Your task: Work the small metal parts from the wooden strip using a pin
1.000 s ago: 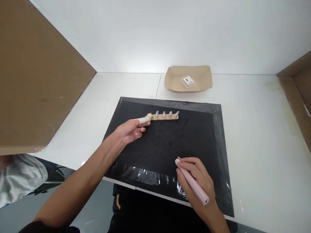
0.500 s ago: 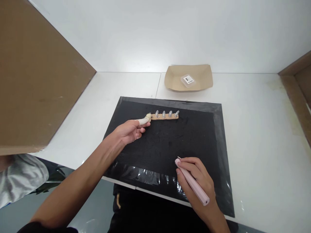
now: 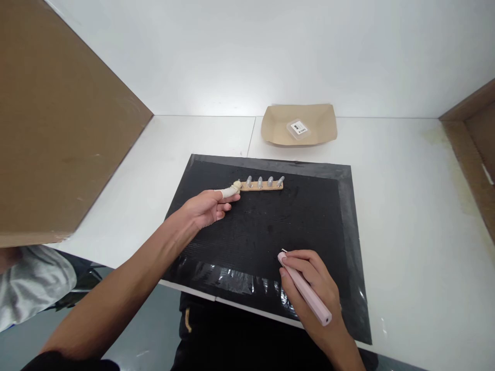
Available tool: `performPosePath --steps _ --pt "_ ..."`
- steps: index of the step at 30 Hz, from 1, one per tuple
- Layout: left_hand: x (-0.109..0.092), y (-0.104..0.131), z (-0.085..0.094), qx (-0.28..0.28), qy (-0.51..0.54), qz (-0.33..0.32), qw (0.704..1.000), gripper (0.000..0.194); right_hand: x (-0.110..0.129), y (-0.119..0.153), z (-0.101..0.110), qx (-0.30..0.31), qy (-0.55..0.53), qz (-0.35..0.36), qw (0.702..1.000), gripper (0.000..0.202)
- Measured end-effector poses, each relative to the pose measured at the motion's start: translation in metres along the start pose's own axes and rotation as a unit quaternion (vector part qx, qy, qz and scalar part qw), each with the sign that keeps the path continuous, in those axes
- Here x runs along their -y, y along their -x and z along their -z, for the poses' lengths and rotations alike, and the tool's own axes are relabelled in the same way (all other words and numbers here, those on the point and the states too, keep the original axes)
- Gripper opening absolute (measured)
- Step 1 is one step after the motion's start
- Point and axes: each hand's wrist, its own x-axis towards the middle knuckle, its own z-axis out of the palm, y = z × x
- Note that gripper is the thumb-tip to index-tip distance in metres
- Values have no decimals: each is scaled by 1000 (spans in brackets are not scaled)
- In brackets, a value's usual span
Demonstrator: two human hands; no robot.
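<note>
My left hand (image 3: 211, 206) is closed at the thumb and forefinger on the left end of a narrow wooden strip (image 3: 263, 187). Pale finger cots (image 3: 231, 191) cover those gripping fingers. Several shiny grey nail tips (image 3: 260, 181) stand up along the strip, slanting. In my right hand (image 3: 315, 278) is a pink nail drill (image 3: 309, 296), held like a pen. Its thin bit (image 3: 284, 251) points up and to the left, over the mat and well apart from the strip.
A black mat (image 3: 255, 232) with taped edges lies on the white table (image 3: 406, 216). Behind it stands a brown paper tray (image 3: 325, 123) holding a small clear box (image 3: 298, 129) with a label. Brown panels bound both sides. Part of another person's grey clothing (image 3: 34, 283) shows at lower left.
The view has shifted very slightly. Both hands keep their hold on the strip and the nail drill, and neither has visibly moved over the mat.
</note>
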Motion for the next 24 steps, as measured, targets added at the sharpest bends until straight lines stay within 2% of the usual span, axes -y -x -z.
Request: performPosePath --steps 8,19,24 --pt "1 3 2 0 2 9 1000 15 0 0 1 0 7 4 1000 21" --pt "1 -5 9 5 -15 9 1000 13 -1 1 1 2 -1 7 1000 22" --pt "-3 -3 9 -1 -19 9 1000 21 0 0 1 -1 -4 5 1000 22"
